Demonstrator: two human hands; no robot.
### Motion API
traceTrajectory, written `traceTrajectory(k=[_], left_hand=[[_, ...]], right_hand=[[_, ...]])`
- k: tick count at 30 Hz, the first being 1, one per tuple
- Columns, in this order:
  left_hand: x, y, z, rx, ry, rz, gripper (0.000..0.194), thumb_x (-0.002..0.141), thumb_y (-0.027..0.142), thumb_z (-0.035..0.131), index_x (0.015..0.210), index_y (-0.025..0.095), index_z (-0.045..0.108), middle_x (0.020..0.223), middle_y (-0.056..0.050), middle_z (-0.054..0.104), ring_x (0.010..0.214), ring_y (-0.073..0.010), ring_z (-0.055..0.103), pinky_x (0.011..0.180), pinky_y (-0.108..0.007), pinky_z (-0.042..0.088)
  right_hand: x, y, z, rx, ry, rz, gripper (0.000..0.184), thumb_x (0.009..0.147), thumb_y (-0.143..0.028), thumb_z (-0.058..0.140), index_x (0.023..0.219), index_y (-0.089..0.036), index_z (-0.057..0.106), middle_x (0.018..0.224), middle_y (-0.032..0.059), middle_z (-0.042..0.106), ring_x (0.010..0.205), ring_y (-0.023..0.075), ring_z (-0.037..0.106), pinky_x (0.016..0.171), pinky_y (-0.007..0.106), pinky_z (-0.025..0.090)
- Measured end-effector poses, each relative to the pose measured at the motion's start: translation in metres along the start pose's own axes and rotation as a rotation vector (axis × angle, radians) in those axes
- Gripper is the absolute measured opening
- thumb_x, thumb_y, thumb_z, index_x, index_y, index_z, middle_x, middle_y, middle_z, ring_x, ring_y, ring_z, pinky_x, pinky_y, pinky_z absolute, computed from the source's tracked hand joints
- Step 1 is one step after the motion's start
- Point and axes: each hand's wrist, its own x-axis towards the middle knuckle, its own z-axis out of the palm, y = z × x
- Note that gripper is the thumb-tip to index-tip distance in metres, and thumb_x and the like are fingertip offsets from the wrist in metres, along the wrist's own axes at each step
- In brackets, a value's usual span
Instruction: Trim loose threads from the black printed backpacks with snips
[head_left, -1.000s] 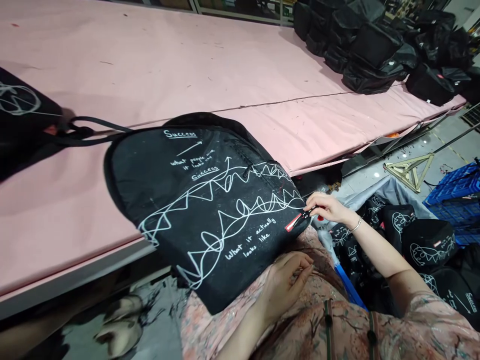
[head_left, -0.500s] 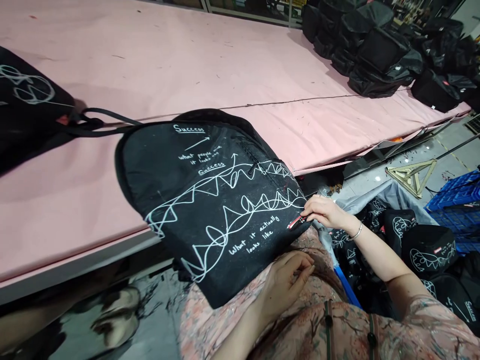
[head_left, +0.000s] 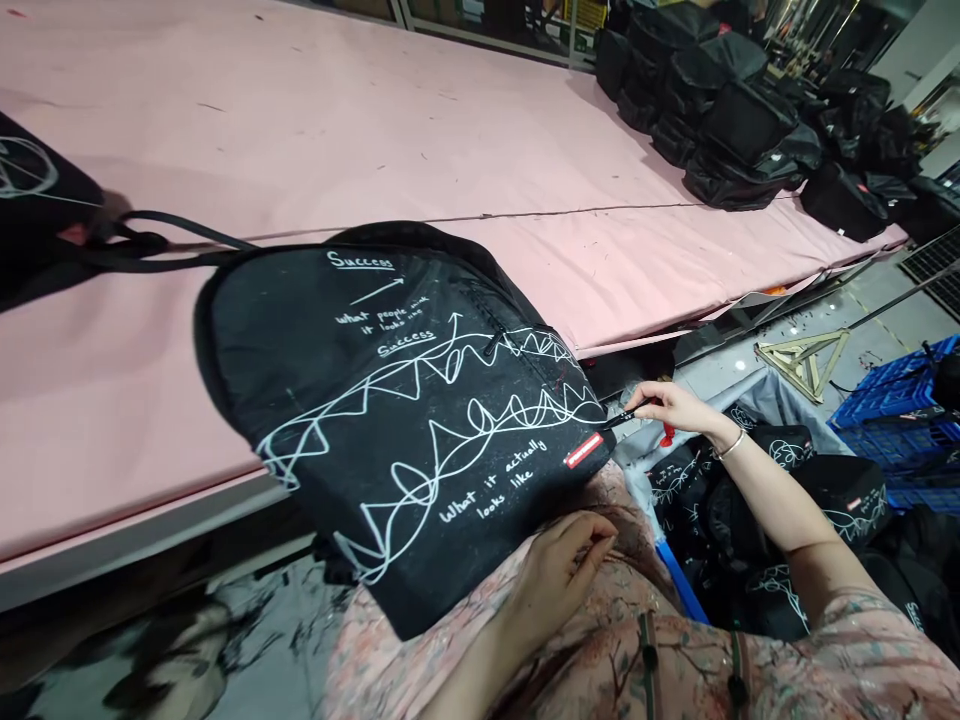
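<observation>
A black backpack (head_left: 390, 400) with white scribbled lines and lettering lies front up, partly on the table edge and partly over my lap. A small red label (head_left: 584, 450) shows near its lower right corner. My right hand (head_left: 660, 405) is closed around small black thread snips (head_left: 621, 417), with something red dangling below them. Their tip points left and reaches the backpack's right edge, just above the label. My left hand (head_left: 566, 565) rests on my lap beside the backpack's lower edge, its fingers curled in, with nothing visible in them.
The pink-covered table (head_left: 300, 130) runs across the view. Another black bag (head_left: 45, 210) lies at the left, and a pile of black bags (head_left: 720, 110) stands at the far right. Lower right are a lined bin of printed bags (head_left: 750, 500) and blue crates (head_left: 892, 385).
My right hand has drawn back to the right with the snips, from over the red label to the backpack's edge, uncovering the label. My left hand stays in place.
</observation>
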Motion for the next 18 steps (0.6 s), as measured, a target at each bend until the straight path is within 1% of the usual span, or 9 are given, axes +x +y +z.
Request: traceTrajectory(k=[4, 8, 14, 18], left_hand=[[-0.001, 0.000, 0.000, -0.004, -0.011, 0.006, 0.014, 0.084, 0.021, 0.046, 0.084, 0.020, 0.060, 0.080, -0.001, 0.065, 0.074, -0.0130, 0.060, 0.067, -0.024, 0.047], [-0.001, -0.001, -0.001, 0.007, -0.003, -0.003, 0.014, 0.085, 0.022, 0.045, 0.085, 0.020, 0.059, 0.078, -0.001, 0.064, 0.073, -0.0127, 0.060, 0.066, -0.023, 0.047], [-0.001, -0.002, 0.000, -0.002, 0.014, 0.010, 0.014, 0.084, 0.020, 0.046, 0.084, 0.020, 0.059, 0.080, -0.001, 0.065, 0.074, -0.0126, 0.060, 0.066, -0.023, 0.047], [-0.001, -0.003, -0.001, 0.005, 0.004, -0.007, 0.013, 0.084, 0.020, 0.046, 0.084, 0.020, 0.059, 0.079, -0.001, 0.064, 0.073, -0.0123, 0.060, 0.066, -0.023, 0.047]], right_hand=[[0.004, -0.007, 0.000, 0.000, -0.055, 0.000, 0.018, 0.078, -0.028, 0.057, 0.086, -0.013, 0.061, 0.081, 0.0032, 0.062, 0.072, 0.0127, 0.054, 0.065, 0.024, 0.042], [0.006, -0.014, 0.000, -0.047, -0.086, -0.024, 0.015, 0.078, -0.025, 0.057, 0.085, -0.013, 0.062, 0.081, 0.0030, 0.062, 0.073, 0.0127, 0.055, 0.066, 0.024, 0.041], [0.008, -0.019, 0.003, -0.104, -0.050, -0.042, 0.010, 0.078, -0.023, 0.058, 0.081, -0.014, 0.061, 0.081, 0.0030, 0.063, 0.076, 0.0139, 0.057, 0.070, 0.025, 0.042], [0.008, -0.018, 0.001, -0.095, -0.030, -0.031, 0.011, 0.078, -0.023, 0.057, 0.081, -0.013, 0.062, 0.080, 0.0035, 0.064, 0.075, 0.0139, 0.057, 0.069, 0.025, 0.042]])
